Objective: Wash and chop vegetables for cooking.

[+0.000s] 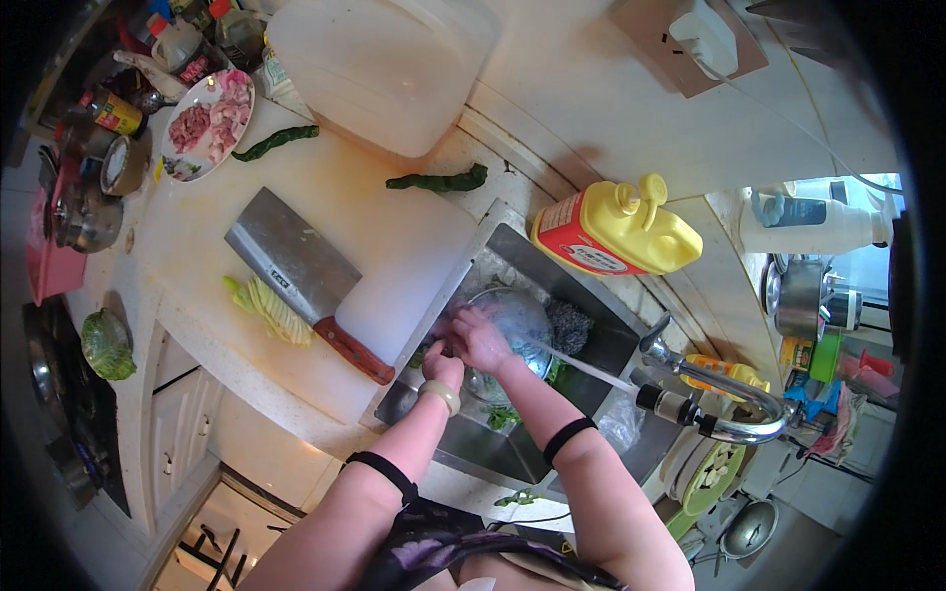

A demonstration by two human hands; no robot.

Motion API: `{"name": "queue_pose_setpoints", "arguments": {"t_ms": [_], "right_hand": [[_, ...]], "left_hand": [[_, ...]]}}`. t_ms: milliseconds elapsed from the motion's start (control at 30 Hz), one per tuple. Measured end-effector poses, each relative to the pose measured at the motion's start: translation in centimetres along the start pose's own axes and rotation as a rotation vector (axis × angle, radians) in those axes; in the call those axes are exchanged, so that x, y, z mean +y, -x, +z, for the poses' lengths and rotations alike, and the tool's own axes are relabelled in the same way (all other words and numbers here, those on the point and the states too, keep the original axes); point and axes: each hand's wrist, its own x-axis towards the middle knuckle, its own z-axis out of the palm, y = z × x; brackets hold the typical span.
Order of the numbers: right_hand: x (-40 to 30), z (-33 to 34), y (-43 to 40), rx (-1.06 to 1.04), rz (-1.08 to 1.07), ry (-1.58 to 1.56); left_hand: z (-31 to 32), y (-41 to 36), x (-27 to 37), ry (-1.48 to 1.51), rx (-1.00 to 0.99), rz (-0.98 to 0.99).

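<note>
My left hand (443, 365), with a pale bangle at the wrist, and my right hand (479, 341) are close together over the left part of a steel sink (517, 452). Their fingers blur together, and whether they hold anything cannot be made out. Beside and partly under my right hand sits a round metal bowl (517, 325) with water in it. A stream of water (584, 367) runs from the chrome faucet (746, 432) toward the bowl and hands. Green leaves (504, 418) lie in the sink below the bowl. A dark, textured scrubber-like bundle (569, 327) rests against it.
Left of the sink, a cleaver (295, 251) lies on a white cutting board (399, 277) beside sliced cabbage (275, 312). Two green peppers (437, 179) and a plate of cut meat (198, 151) are farther back. A yellow detergent jug (617, 227) stands behind the sink.
</note>
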Motion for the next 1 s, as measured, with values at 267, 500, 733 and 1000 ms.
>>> {"name": "queue_pose_setpoints", "arguments": {"t_ms": [267,500,733,1000], "right_hand": [[2.5,0.5,1.3,-0.002,0.005,-0.179],[5.0,-1.2,0.2,0.334,0.087,-0.051],[2.4,2.0,0.3,0.26,0.022,-0.102],[6.0,-1.4,0.9,0.524,0.523,0.117]], "left_hand": [[0.5,-0.5,0.4,0.236,-0.133,-0.034],[-0.5,1.0,2.3,0.252,-0.253,-0.215],[-0.1,-2.3,3.4,0.173,-0.2,0.209],[-0.6,-0.1,3.7,-0.339,-0.315,0.174]]}}
